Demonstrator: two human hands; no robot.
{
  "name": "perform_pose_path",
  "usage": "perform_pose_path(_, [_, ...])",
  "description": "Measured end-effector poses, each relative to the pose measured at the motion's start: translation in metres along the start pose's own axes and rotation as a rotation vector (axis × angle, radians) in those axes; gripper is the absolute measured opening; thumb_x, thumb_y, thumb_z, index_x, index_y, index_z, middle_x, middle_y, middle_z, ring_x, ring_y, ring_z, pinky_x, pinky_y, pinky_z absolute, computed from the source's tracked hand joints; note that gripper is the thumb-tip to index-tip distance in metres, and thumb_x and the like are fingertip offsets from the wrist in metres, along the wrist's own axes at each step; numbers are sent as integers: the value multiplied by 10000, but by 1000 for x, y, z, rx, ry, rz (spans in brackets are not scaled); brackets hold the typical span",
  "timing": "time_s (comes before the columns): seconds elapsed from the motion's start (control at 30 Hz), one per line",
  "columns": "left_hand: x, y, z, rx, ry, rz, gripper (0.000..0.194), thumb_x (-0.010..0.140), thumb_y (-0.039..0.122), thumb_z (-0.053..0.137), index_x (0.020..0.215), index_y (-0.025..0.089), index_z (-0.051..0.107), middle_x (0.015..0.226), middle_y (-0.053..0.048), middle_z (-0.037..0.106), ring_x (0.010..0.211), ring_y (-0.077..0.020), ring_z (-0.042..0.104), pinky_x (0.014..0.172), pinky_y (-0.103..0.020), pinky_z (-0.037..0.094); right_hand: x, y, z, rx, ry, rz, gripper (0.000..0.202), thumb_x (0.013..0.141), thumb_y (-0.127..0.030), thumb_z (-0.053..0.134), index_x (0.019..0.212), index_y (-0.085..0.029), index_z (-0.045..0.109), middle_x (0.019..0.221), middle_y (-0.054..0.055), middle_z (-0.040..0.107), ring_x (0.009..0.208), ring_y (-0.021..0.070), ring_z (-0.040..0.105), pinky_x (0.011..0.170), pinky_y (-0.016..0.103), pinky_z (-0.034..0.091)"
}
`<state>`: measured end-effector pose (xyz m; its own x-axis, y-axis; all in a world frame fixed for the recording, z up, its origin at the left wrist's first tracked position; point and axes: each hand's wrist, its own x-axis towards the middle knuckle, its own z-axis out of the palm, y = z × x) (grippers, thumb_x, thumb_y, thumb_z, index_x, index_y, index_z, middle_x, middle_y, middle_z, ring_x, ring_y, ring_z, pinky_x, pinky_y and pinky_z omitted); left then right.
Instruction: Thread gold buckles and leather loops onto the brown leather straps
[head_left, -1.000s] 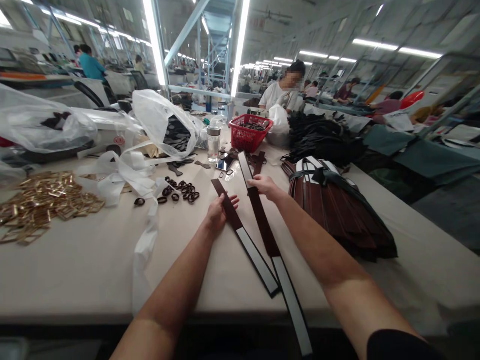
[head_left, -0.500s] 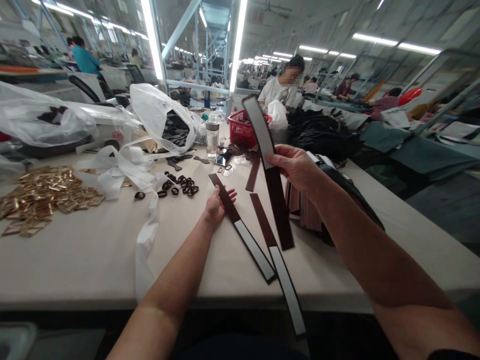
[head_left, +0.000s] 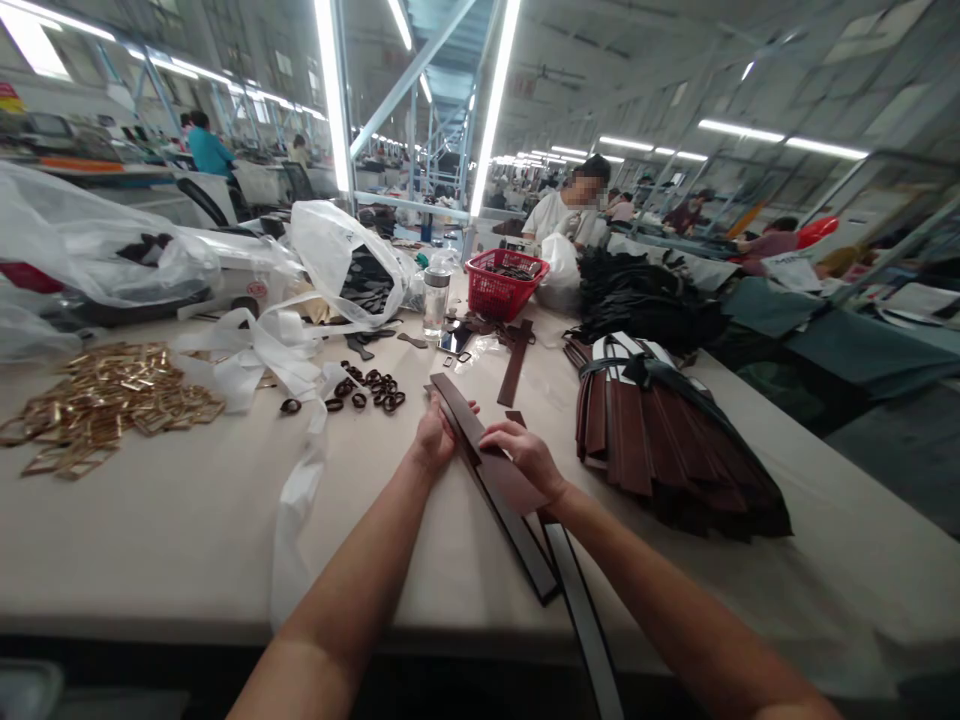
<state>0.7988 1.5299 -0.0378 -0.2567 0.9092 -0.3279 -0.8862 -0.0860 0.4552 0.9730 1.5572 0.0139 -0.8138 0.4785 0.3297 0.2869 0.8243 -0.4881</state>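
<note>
My left hand [head_left: 436, 437] is closed round the far ends of brown leather strips that overlap each other. My right hand [head_left: 526, 456] has its fingers closed on the upper leather strip [head_left: 463, 412], partly covering it. Below that, a second strip [head_left: 517, 530] with a grey backing and dark edges slants toward the table's front edge. Another grey-backed strip [head_left: 581, 600] lies to its right and runs over the front edge. A bundle of brown strips [head_left: 637, 440], tied with a dark band, rests right of my right hand.
Gold metal frames [head_left: 112, 400] are heaped at the left, near white ribbon [head_left: 300, 490]. Dark loops [head_left: 375, 385], a glass bottle [head_left: 435, 305], a red basket [head_left: 499, 290] and an open plastic bag [head_left: 322, 250] stand farther back. A co-worker [head_left: 566, 205] is beyond the table.
My right hand has come down and left with its strip, which now lies over the strip in my left hand. The view has shifted, and the bundle at right is uncovered.
</note>
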Motion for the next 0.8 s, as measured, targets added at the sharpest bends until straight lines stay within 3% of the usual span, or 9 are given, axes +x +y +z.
perform_pose_path(0.17, [1, -1, 0, -13, 34, 2, 421, 1026, 408, 376, 1054, 84, 644, 874, -143, 738, 788, -209, 713, 756, -324, 573, -35, 6, 4, -229, -36, 75, 295, 928, -161, 478, 1111, -259, 688, 1251, 46, 645, 1150, 210, 616, 987, 353, 521])
perform_pose_path(0.27, [2, -3, 1, -23, 56, 37, 333, 1025, 374, 397, 1074, 128, 616, 855, -106, 738, 770, -184, 717, 781, -303, 563, -55, 5, -4, -423, 1, 313, 489, 869, -284, 639, 1345, -203, 558, 1299, 127, 610, 1178, 303, 596, 978, 435, 522])
perform_pose_path(0.37, [2, -5, 3, -14, 48, 55, 367, 1032, 411, 351, 1084, 144, 597, 879, -109, 739, 792, -192, 727, 816, -322, 559, -64, 5, -11, -509, -51, 589, 682, 799, -421, 735, 1387, -154, 516, 1201, 148, 651, 1094, 328, 631, 918, 431, 528])
perform_pose_path(0.57, [5, -8, 8, 49, 26, 29, 408, 1028, 450, 339, 1136, 130, 568, 933, -143, 742, 855, -223, 736, 849, -352, 553, -56, 12, -20, -203, -112, 866, 577, 685, -389, 792, 1202, -187, 633, 997, 81, 724, 884, 251, 670, 730, 319, 475])
perform_pose_path(0.7, [6, -8, 7, 65, 20, 17, 422, 1023, 468, 347, 1157, 129, 559, 960, -155, 740, 883, -236, 735, 881, -376, 547, -52, 19, -23, 145, -121, 857, 329, 657, -293, 765, 961, -187, 700, 831, 28, 732, 752, 203, 662, 634, 270, 453])
perform_pose_path(0.8, [7, -7, 5, 79, 20, 1, 433, 1022, 478, 345, 1162, 128, 557, 973, -161, 739, 883, -242, 738, 871, -380, 553, -39, 24, -34, 319, -136, 789, 254, 761, -398, 680, 876, -173, 711, 822, 20, 739, 749, 191, 669, 631, 261, 489])
